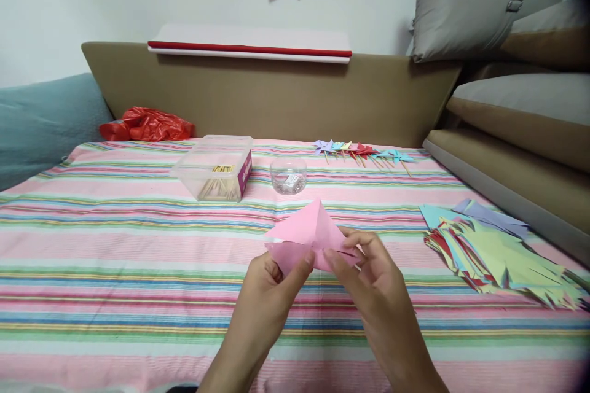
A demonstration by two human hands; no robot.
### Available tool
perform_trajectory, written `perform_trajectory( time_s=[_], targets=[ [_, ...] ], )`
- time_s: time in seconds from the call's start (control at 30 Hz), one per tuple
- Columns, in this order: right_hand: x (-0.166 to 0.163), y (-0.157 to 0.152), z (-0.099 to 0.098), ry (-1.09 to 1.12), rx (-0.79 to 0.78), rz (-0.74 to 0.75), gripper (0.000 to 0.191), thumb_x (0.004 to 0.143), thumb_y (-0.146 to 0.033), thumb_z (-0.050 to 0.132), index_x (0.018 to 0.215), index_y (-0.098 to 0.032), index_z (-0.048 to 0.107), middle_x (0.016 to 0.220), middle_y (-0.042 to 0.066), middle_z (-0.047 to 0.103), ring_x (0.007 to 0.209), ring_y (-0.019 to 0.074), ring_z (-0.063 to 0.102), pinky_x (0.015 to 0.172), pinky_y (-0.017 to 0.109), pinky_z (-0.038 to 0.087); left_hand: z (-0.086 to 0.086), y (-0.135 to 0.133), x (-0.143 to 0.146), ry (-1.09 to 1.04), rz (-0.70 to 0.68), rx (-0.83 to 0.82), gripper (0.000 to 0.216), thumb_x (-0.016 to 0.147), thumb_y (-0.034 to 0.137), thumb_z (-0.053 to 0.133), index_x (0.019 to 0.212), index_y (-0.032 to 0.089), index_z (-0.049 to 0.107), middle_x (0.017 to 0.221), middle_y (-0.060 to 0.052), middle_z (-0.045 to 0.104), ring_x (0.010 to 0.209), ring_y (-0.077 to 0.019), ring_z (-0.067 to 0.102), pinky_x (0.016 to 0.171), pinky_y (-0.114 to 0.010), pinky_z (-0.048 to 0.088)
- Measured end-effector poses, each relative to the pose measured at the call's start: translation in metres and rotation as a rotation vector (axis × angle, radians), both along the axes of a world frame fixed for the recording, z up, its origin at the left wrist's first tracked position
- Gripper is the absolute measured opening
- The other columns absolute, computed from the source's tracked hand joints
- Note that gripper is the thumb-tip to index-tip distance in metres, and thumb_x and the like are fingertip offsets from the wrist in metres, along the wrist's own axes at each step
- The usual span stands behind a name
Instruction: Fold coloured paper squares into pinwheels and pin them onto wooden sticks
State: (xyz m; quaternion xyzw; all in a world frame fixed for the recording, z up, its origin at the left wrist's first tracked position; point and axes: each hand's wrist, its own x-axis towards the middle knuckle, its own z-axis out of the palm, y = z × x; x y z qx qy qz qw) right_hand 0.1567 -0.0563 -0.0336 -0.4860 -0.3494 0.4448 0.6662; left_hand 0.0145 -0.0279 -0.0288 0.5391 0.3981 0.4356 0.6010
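I pinch the pink paper with both hands. My left hand has its thumb pressed on the near edge, close to the middle, and its fingers curled behind the left part. My right hand has its thumb on the near edge too, just beside the left thumb, and its fingers bent around the right side. How hard they press I cannot tell.

The paper is up off the cloth, in front of me, its longest reach running left to right. One tall corner points away from me, with a crease coming straight down from its tip; another sharp corner points left. Below that one, a slit parts a lower flap that also points left. The right end runs into my right fingers, so its tip is partly hidden.

Beyond the paper stands a clear tub with small bits and a white label inside. Left of it is a clear box with sticks in it, its purple label facing right. Farther back, to the right, pinwheels lie in a row, stems towards me. Well to my right is a loose pile of coloured sheets, mostly yellow on top, slit at the ends. At the back left a red bag lies crumpled by the brown board, and cushions are stacked on the right.
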Motion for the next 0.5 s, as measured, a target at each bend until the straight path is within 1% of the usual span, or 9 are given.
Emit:
perform_trajectory(
  time_s=[0.03,0.1,0.13,0.2,0.27,0.3,0.4,0.5],
  targets=[
    [0.002,0.000,0.001,0.052,-0.020,-0.016,0.038,0.073,-0.046,0.087,0.092,-0.026,0.061,0.120,0.005,0.069,0.104,0.0244,0.069,0.081,0.033,0.055,0.002,0.000,-0.001,0.019,-0.002,0.005,0.040,0.091,0.047,0.069,0.066,0.017,0.059,0.061,0.005,0.037,0.059,-0.0105,0.028,0.055,-0.023,0.029],
    [0.007,-0.001,0.006,0.121,-0.092,0.007,0.048,0.072,-0.052,0.086,0.106,-0.028,0.063,0.125,0.007,0.070,0.109,0.0268,0.068,0.083,0.035,0.055,0.006,0.000,-0.004,0.035,-0.048,0.004,0.038,0.092,0.046,0.068,0.068,0.017,0.061,0.062,0.004,0.043,0.060,-0.0107,0.032,0.057,-0.023,0.031],
    [0.011,-0.002,0.008,0.137,-0.131,0.062,0.053,0.072,-0.054,0.085,0.113,-0.028,0.065,0.125,0.008,0.070,0.110,0.0277,0.068,0.083,0.036,0.054,0.008,0.000,-0.005,0.033,-0.090,-0.002,0.035,0.092,0.044,0.068,0.070,0.017,0.064,0.066,0.003,0.049,0.062,-0.0111,0.037,0.059,-0.023,0.034],
    [0.017,-0.004,0.011,0.158,-0.175,0.239,0.057,0.074,-0.056,0.083,0.120,-0.025,0.069,0.119,0.010,0.073,0.106,0.0282,0.069,0.081,0.035,0.053,0.011,0.000,-0.008,0.001,-0.188,-0.030,0.023,0.091,0.037,0.071,0.079,0.017,0.069,0.076,0.000,0.060,0.069,-0.0130,0.048,0.066,-0.024,0.041],
    [0.022,-0.007,0.012,0.162,-0.195,0.405,0.050,0.076,-0.052,0.083,0.114,-0.022,0.074,0.105,0.009,0.076,0.095,0.0256,0.070,0.077,0.033,0.052,0.012,0.000,-0.010,-0.049,-0.268,-0.088,0.012,0.088,0.030,0.074,0.092,0.019,0.070,0.085,-0.001,0.065,0.078,-0.0159,0.057,0.073,-0.026,0.046],
    [0.024,-0.008,0.011,0.157,-0.209,0.457,0.045,0.075,-0.050,0.084,0.109,-0.021,0.077,0.097,0.008,0.077,0.088,0.0235,0.069,0.075,0.032,0.051,0.012,0.000,-0.011,-0.070,-0.294,-0.120,0.015,0.087,0.027,0.075,0.099,0.020,0.069,0.088,-0.001,0.067,0.082,-0.0176,0.060,0.076,-0.028,0.048],
    [0.028,-0.009,0.005,0.125,-0.252,0.502,0.036,0.071,-0.043,0.089,0.094,-0.018,0.080,0.081,0.004,0.074,0.075,0.0177,0.062,0.069,0.028,0.047,0.009,0.001,-0.016,-0.082,-0.337,-0.167,0.028,0.086,0.024,0.077,0.111,0.023,0.064,0.095,-0.002,0.067,0.091,-0.0206,0.063,0.080,-0.032,0.051],
    [0.027,-0.007,-0.002,0.054,-0.260,0.497,0.033,0.073,-0.045,0.087,0.085,-0.015,0.079,0.075,0.003,0.069,0.067,0.0133,0.054,0.062,0.026,0.040,0.011,0.002,-0.019,-0.030,-0.343,-0.156,0.030,0.088,0.027,0.076,0.115,0.024,0.064,0.096,-0.001,0.066,0.090,-0.0186,0.062,0.079,-0.029,0.050]
  ],
)
